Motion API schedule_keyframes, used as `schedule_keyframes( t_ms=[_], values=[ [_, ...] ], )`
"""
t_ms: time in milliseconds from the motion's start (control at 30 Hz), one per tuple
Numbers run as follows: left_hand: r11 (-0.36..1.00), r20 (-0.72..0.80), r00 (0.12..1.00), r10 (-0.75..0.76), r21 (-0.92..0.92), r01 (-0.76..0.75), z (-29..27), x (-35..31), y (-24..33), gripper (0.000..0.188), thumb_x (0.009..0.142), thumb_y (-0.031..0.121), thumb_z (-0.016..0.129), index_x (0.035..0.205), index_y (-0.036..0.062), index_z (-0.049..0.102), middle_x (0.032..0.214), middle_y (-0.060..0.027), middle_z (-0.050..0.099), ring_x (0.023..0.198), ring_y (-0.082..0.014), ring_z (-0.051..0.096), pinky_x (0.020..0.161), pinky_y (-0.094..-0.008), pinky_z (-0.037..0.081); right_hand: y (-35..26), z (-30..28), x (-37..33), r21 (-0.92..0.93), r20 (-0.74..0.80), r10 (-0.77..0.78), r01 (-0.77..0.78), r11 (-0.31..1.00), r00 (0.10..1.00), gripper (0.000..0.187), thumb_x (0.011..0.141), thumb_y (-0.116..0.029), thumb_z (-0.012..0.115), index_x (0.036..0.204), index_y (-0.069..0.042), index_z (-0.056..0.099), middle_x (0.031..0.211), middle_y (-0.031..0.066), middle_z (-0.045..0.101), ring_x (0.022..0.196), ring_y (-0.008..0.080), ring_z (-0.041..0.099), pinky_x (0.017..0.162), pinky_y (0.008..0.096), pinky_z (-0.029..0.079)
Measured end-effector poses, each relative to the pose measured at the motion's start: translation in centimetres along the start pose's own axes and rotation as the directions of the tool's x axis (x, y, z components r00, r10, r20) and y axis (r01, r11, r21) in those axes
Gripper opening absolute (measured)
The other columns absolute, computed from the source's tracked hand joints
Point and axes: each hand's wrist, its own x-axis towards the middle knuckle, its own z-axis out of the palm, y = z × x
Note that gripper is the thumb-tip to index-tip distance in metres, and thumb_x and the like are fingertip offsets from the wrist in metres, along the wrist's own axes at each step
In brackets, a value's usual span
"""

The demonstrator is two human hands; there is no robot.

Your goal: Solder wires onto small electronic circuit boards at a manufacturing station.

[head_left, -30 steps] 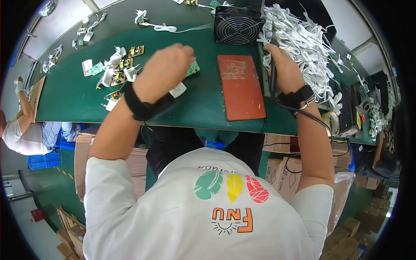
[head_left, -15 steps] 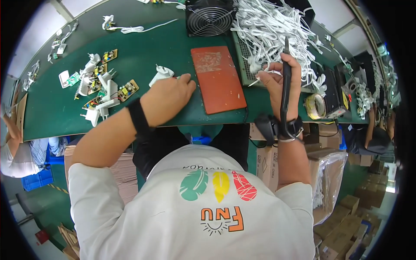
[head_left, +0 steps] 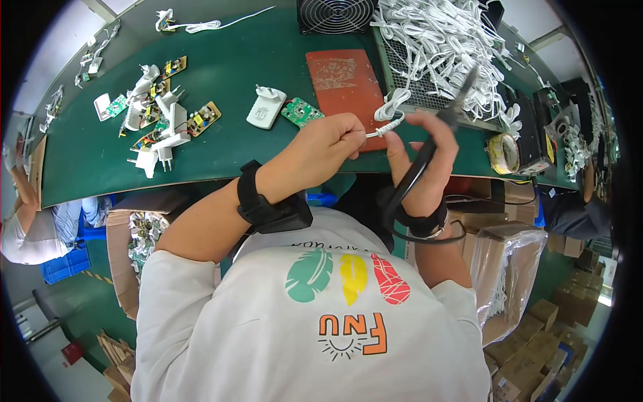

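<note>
- The left hand [head_left: 321, 144] is closed in a pinch on the end of a white cable [head_left: 390, 110], holding it just above the near edge of the green workbench [head_left: 228, 74].
- The right hand [head_left: 425, 157] is wrapped around a black soldering iron [head_left: 429, 151], gripping its handle; the tip points up and away, toward the cable pile.
- The cable runs from the left fingers back over the reddish-brown mat [head_left: 345, 80] in a small loop (its far end is lost among the others).
- Behind the mat stands a black fan [head_left: 335, 13]; to its right, a big heap of white cables [head_left: 442, 50] lies on a wire rack.
- Left of the mat lie a white plug housing [head_left: 265, 107] and a green circuit board [head_left: 301, 111], just beside each other.
- Further left, a scatter of more white housings and boards [head_left: 157, 114] lies well apart from the hands.
- A roll of tape [head_left: 502, 153] sits at the bench's right end.
- Both wrists wear black bands.
</note>
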Motion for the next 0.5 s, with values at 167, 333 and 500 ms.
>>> schedule_keyframes(
  t_ms=[167,333,500],
  values=[
    [1.0,-0.031,1.0,0.0,0.005,0.001,-1.5,-0.6,-0.2,0.014,0.09,0.014,0.049,0.086,0.0012,0.054,0.074,-0.0005,0.052,0.069,-0.0084,0.051,0.062,-0.0226,0.041,-0.5,1.2,0.4,0.22,0.236,-0.098,0.045,0.974,0.967,0.048,0.076,0.005,0.065,0.118,-0.007,0.044,0.1,0.0093,0.057,0.085,0.0132,0.057,0.071,0.0236,0.047],
    [0.674,-0.161,0.879,0.449,0.707,-0.215,-3.1,-1.3,-0.4,0.012,0.084,0.012,0.052,0.085,0.0007,0.055,0.079,-0.0085,0.056,0.066,-0.02,0.059,0.059,-0.031,0.048,0.5,3.3,0.3,0.433,0.19,0.031,-0.113,0.894,0.981,0.048,0.078,0.003,0.064,0.12,-0.006,0.043,0.096,0.0075,0.058,0.084,0.0125,0.057,0.068,0.0231,0.048],
    [0.323,-0.003,0.942,0.335,0.94,-0.112,-4.2,-1.8,-1.1,0.009,0.077,0.008,0.055,0.084,0.0015,0.055,0.084,-0.0101,0.054,0.07,-0.0244,0.061,0.061,-0.0338,0.05,0.6,4.2,0.9,0.45,0.184,0.101,-0.175,0.876,0.978,0.044,0.082,-0.002,0.062,0.121,-0.006,0.043,0.088,0.0053,0.059,0.076,0.0095,0.056,0.06,0.0206,0.046]
  ],
)
